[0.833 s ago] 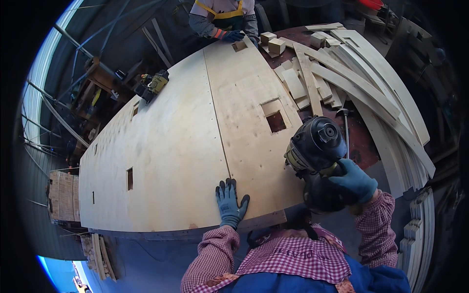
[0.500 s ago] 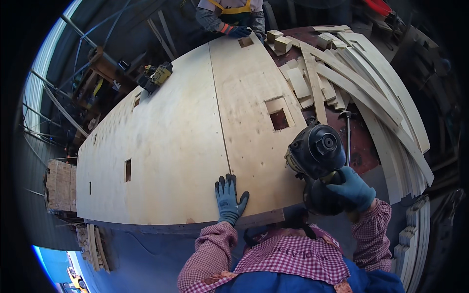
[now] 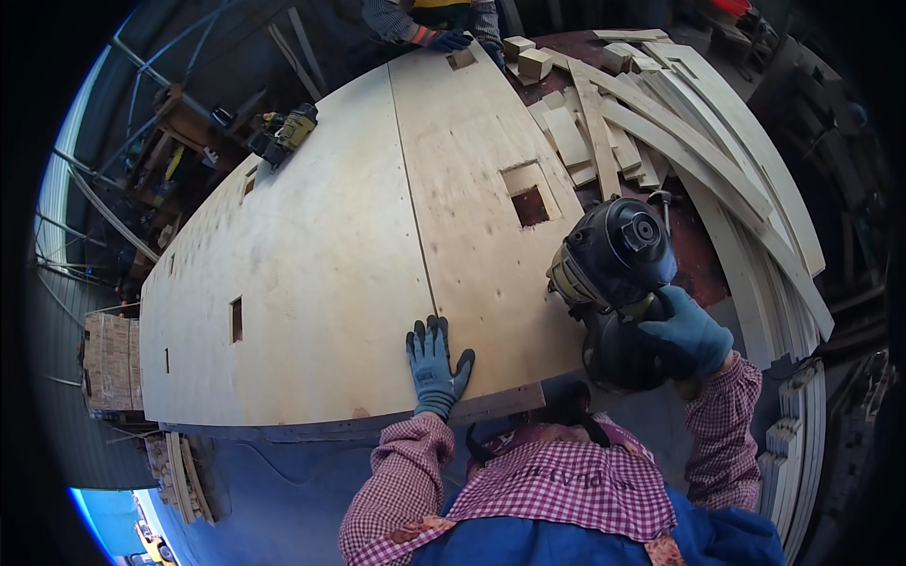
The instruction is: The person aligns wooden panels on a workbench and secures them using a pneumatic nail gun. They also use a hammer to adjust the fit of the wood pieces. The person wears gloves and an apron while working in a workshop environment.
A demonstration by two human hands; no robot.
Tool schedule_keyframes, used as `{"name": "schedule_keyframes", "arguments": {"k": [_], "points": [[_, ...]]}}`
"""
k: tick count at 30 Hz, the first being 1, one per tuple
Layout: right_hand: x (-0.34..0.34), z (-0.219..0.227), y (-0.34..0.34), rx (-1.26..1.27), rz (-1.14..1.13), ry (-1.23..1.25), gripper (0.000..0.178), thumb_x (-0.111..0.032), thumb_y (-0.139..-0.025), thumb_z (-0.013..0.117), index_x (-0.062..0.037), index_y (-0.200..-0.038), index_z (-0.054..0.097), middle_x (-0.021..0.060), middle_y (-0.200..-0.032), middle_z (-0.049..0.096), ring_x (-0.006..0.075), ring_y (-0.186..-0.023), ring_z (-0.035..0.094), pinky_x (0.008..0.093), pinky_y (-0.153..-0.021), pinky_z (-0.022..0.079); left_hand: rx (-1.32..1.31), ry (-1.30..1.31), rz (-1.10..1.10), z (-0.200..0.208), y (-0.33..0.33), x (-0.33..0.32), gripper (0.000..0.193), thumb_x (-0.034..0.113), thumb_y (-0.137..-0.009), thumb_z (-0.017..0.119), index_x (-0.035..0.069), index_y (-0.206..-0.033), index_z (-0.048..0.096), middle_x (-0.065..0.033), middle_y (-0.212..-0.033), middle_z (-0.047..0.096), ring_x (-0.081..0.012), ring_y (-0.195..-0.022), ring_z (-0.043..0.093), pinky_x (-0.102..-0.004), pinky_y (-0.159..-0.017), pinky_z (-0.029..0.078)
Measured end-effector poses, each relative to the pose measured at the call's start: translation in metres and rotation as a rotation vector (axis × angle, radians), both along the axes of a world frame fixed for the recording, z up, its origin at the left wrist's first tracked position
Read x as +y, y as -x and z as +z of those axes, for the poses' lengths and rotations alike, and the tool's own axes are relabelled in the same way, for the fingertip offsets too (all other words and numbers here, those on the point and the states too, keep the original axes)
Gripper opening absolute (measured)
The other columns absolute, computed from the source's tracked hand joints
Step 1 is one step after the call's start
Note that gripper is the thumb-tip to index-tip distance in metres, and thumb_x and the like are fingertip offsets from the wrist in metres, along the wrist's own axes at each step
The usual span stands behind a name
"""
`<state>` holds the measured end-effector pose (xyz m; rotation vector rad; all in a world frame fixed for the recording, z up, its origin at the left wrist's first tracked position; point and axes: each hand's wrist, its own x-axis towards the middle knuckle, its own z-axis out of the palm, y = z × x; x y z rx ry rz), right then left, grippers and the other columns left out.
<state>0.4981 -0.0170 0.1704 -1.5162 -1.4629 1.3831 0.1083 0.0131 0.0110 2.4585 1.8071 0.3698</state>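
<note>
My left hand (image 3: 435,370), in a blue-grey glove with dark fingertips, lies flat with fingers spread on the near part of a large plywood panel (image 3: 326,274). My gloved right hand (image 3: 696,330) is wrapped round the handle of a nail gun (image 3: 618,250) with a black rounded head and a round black lower part. The nail gun covers the panel's near right edge, and its nose is hidden from view. A long seam runs across the panel between my left hand and the far end. Left of the seam is a small rectangular cutout (image 3: 237,319), right of it a square one (image 3: 530,203).
A second nail gun (image 3: 283,135) rests at the panel's far left edge. Across the panel, a co-worker's gloved hand (image 3: 449,41) touches the far end. Wood strips (image 3: 703,156) and small wood blocks (image 3: 535,64) lie heaped at right, beside a hammer (image 3: 664,198).
My right hand has moved the nail gun slightly up and away from me. My left hand stays flat on the panel. The whole view has shifted a little.
</note>
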Motion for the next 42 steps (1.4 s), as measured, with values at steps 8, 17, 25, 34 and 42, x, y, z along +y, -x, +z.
{"name": "schedule_keyframes", "arguments": {"k": [8, 17, 25, 34, 42], "points": [[-0.001, 0.009, 0.003, -0.022, -0.024, -0.015, 0.053, -0.015, -0.075, 0.068, 0.0037, -0.122, 0.053, 0.0154, -0.112, 0.063, 0.0205, -0.103, 0.059, 0.0317, -0.092, 0.045, -0.003, 0.021, 0.001, 0.0, 0.001, 0.0, 0.077, 0.043, -0.084, 0.056, 0.005, -0.145, 0.029, -0.0162, -0.15, 0.028, -0.0369, -0.14, 0.02, -0.0497, -0.115, 0.01], [-0.002, 0.02, 0.01, 0.013, 0.015, 0.008, 0.052, -0.016, -0.075, 0.068, 0.002, -0.122, 0.055, 0.0128, -0.109, 0.064, 0.0202, -0.099, 0.059, 0.0326, -0.091, 0.046, 0.026, 0.025, 0.001, 0.001, -0.001, 0.001, 0.076, 0.042, -0.083, 0.057, 0.005, -0.144, 0.031, -0.0156, -0.151, 0.027, -0.0366, -0.14, 0.02, -0.0489, -0.115, 0.011], [0.005, 0.009, -0.002, 0.026, 0.03, 0.028, 0.053, -0.017, -0.075, 0.066, 0.0015, -0.123, 0.054, 0.0137, -0.11, 0.064, 0.0212, -0.099, 0.06, 0.0334, -0.091, 0.046, 0.028, 0.031, 0.001, 0.001, -0.001, 0.001, 0.076, 0.042, -0.083, 0.058, 0.004, -0.144, 0.031, -0.0156, -0.151, 0.027, -0.0366, -0.14, 0.02, -0.0487, -0.115, 0.011], [0.003, 0.003, 0.001, 0.02, 0.064, -0.008, 0.052, -0.017, -0.075, 0.069, -0.0004, -0.122, 0.056, 0.0139, -0.11, 0.065, 0.0222, -0.099, 0.061, 0.0339, -0.092, 0.046, 0.005, 0.021, -0.003, 0.002, -0.001, 0.0, 0.076, 0.041, -0.082, 0.059, 0.002, -0.142, 0.033, -0.0179, -0.149, 0.03, -0.0382, -0.139, 0.022, -0.05, -0.115, 0.012], [0.004, 0.01, -0.003, -0.002, 0.059, 0.013, 0.053, -0.019, -0.075, 0.069, -0.0004, -0.123, 0.055, 0.0158, -0.11, 0.065, 0.0242, -0.098, 0.062, 0.0346, -0.092, 0.047, -0.003, 0.01, -0.01, 0.002, -0.002, 0.001, 0.076, 0.04, -0.081, 0.06, 0.002, -0.141, 0.035, -0.0183, -0.148, 0.031, -0.0388, -0.138, 0.023, -0.051, -0.114, 0.013]]}}
